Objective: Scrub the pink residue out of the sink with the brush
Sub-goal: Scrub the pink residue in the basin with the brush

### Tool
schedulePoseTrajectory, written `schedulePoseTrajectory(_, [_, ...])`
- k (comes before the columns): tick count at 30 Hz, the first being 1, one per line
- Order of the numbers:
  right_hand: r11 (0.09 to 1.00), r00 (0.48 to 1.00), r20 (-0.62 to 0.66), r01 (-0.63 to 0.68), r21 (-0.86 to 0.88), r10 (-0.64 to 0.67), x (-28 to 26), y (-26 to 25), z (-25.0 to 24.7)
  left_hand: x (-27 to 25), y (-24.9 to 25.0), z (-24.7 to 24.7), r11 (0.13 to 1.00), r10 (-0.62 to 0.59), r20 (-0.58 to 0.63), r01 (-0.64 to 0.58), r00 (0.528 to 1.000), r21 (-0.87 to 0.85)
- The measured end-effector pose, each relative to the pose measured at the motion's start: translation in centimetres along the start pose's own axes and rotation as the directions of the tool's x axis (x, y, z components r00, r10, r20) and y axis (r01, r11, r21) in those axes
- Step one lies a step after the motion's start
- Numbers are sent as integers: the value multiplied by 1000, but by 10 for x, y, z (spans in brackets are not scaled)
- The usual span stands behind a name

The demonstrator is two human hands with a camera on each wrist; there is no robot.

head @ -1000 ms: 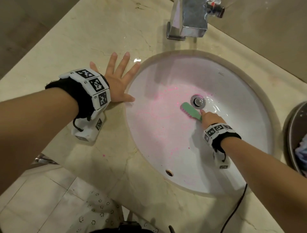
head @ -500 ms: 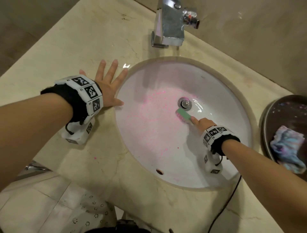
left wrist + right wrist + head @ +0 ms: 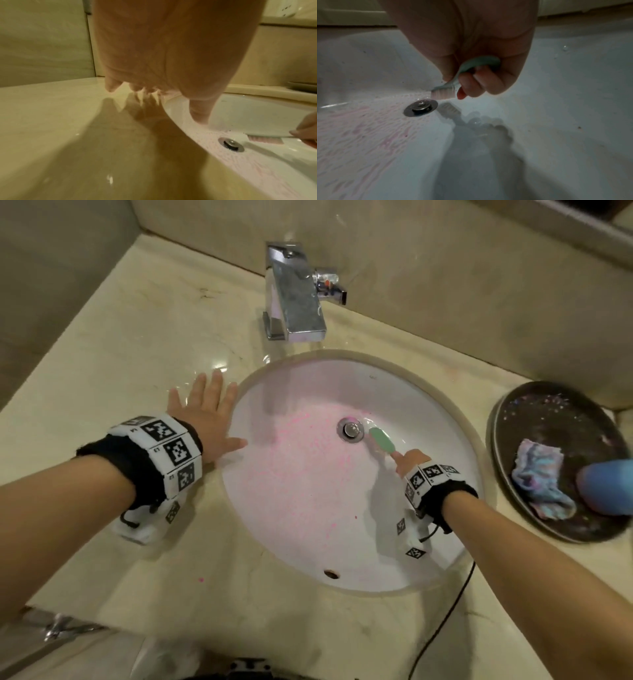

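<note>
A white oval sink (image 3: 428, 419) is set in a beige marble counter. Pink residue (image 3: 301, 470) speckles its left half and floor, also seen as pink residue (image 3: 368, 132) left of the drain. My right hand (image 3: 409, 462) grips a small green brush (image 3: 383, 440) with pale pink bristles, held just right of the metal drain (image 3: 350, 430). In the right wrist view the brush (image 3: 452, 83) hovers by the drain (image 3: 420, 107), fingers curled round its handle. My left hand (image 3: 209, 416) lies flat with fingers spread on the counter at the sink's left rim, thumb over the edge.
A chrome faucet (image 3: 294, 299) stands behind the sink. On the right counter a dark round tray (image 3: 534, 412) holds a crumpled blue-purple cloth (image 3: 541, 477) and a blue object (image 3: 609, 491). A black cable (image 3: 445, 621) trails over the front edge.
The brush has travelled from the lower left of the drain to its right side. The camera tilted up, bringing the faucet and tray into view. The left hand stays flat on the counter.
</note>
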State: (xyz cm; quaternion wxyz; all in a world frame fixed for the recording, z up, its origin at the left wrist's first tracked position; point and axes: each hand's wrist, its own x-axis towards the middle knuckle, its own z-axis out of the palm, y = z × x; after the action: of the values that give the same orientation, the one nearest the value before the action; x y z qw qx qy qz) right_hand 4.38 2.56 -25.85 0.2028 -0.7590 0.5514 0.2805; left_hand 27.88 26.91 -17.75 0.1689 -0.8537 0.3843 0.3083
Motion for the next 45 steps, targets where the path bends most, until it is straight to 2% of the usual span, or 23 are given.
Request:
schedulePoseTrajectory(2, [994,997,-28,-68,91,70,-2,-2,1,6,-5,-6,998,46,-53,-48,998,-36])
schedulePoseTrajectory(4, [993,995,-51,-78,94,83,-2,-8,2,12,-9,-16,998,54,-81,-57,995,-39])
schedulePoseTrajectory(7, [994,994,-108,-18,105,29,-4,-25,2,24,-13,-29,998,44,-86,-47,995,-40])
schedulePoseTrajectory(10, [986,990,-142,2,166,22,-2,-35,3,36,-9,-34,992,94,-104,-102,990,-72])
schedulePoseTrajectory(15, [972,988,-135,-41,231,74,11,-44,2,46,0,-22,990,116,-83,-122,990,-67])
schedulePoseTrajectory(20, [987,986,-148,-49,154,72,16,-42,0,51,3,-14,995,90,-120,-94,989,-27])
schedulePoseTrajectory(26, [965,976,-107,-165,204,190,16,-18,9,52,2,-14,995,95,-111,-99,989,-30])
schedulePoseTrajectory(33, [980,994,-92,-43,197,62,29,-50,8,53,2,-14,995,96,-116,-99,989,-23])
schedulePoseTrajectory(41, [960,977,-89,-171,220,195,27,-13,12,53,1,-15,995,99,-113,-100,989,-6])
schedulePoseTrajectory(45, [988,992,-100,-57,147,72,26,-39,11,53,1,-14,995,99,-122,-101,988,-12])
